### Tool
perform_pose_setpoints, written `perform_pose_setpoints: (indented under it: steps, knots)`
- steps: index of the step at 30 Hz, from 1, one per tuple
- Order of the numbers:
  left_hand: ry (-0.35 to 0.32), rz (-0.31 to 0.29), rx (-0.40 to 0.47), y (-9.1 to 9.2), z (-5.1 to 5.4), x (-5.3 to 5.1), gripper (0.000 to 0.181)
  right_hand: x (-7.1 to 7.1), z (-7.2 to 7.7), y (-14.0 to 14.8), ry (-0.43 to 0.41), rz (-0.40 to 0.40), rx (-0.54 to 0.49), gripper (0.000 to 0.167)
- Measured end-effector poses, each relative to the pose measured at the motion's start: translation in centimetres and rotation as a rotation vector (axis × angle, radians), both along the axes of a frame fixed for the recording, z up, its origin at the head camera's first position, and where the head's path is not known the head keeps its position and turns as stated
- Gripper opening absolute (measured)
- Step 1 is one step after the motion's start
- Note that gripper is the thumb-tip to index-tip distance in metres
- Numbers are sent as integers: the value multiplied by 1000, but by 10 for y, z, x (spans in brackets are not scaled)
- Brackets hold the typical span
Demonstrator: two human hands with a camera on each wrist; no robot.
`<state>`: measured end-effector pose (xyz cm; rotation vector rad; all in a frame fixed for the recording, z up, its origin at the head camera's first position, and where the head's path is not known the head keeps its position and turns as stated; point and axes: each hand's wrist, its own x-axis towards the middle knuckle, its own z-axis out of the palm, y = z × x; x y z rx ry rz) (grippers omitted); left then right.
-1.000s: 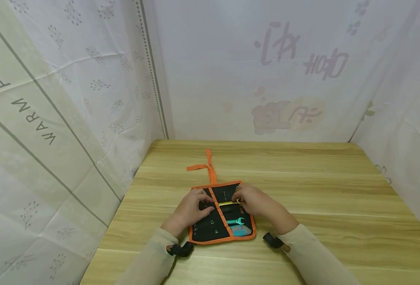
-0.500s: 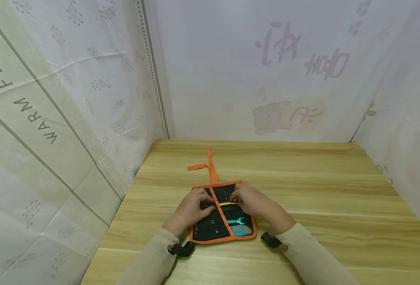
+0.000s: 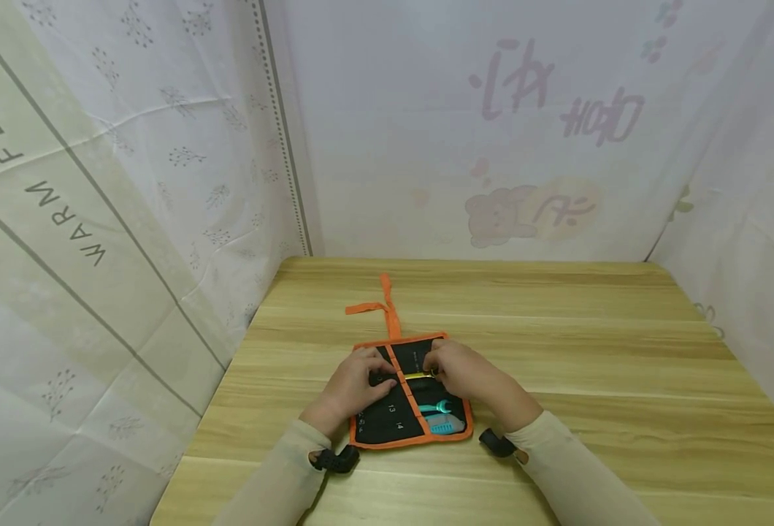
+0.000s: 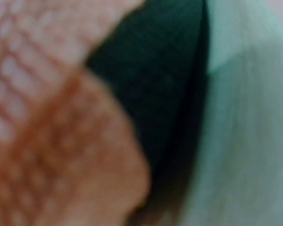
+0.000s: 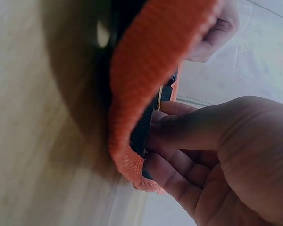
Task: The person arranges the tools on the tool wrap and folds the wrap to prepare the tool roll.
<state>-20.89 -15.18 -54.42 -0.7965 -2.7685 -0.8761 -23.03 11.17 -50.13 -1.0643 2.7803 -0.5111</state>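
A black tool pouch with orange trim lies unfolded on the table. My left hand rests on its numbered left half, thumb and forefinger apart beside the orange strip across the pockets. On the right half, my right hand pinches the end of a yellow wrench, whose other end is hidden in a pocket. The right wrist view shows a sliver of the yellow wrench near the fingertips. A teal wrench and a teal-and-grey tool, perhaps a utility knife, sit in lower pockets. The left wrist view is badly blurred.
Orange tie straps stretch from the pouch's far edge over the wooden table. Printed curtains hang behind and at both sides. A black wrist camera sits by each cuff.
Over the last second my right hand shifts slightly left with the yellow wrench's end, which is now more covered by the fingers. My left hand stays almost still.
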Motion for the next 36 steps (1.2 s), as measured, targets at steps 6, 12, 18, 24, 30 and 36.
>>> perform_pose_setpoints:
  steps: [6,12,18,24,30,36]
  knots:
    - [22,-10,1,0,0,-1,11,0,-1,1,26,14,7,24]
    - [7,-11,4,-2,1,-1,9,-2,-3,6,7,26,-23,29]
    - [-35,-20,29,-2,1,0,9,-4,-3,10,-24,41,-22,30]
    - [-58,-31,42,-3,2,2,8,-2,0,15,-65,38,-20,30]
    - [-43,-11,19,-2,3,2,4,4,0,24,-99,38,-69,32]
    - [-15,7,5,-1,4,2,7,11,4,40,-153,-48,-178,31]
